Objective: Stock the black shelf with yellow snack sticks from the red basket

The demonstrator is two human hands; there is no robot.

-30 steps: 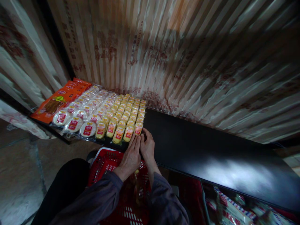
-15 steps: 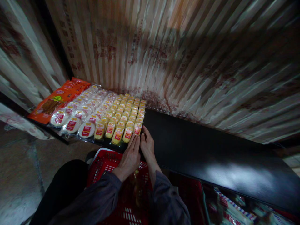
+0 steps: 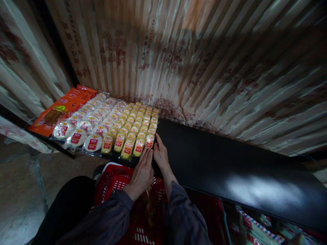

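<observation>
My left hand [image 3: 142, 171] lies flat at the front edge of a black shelf [image 3: 230, 163], fingers stretched toward the front row of yellow packets [image 3: 133, 131]. My right hand [image 3: 160, 153] sits right beside it, fingers extended along the right side of the packet rows and touching the nearest packet with a red label [image 3: 150, 141]. Neither hand grips anything that I can see. Both forearms wear dark sleeves.
Round white packets with red labels [image 3: 84, 131] and orange packets [image 3: 58, 110] lie left of the yellow ones. A red plastic basket [image 3: 120, 180] stands below my hands. Striped packages [image 3: 255, 226] fill a lower shelf at right. A ribbed patterned wall backs the shelf.
My right hand has slid a little forward along the right side of the yellow packets. The left hand has barely shifted.
</observation>
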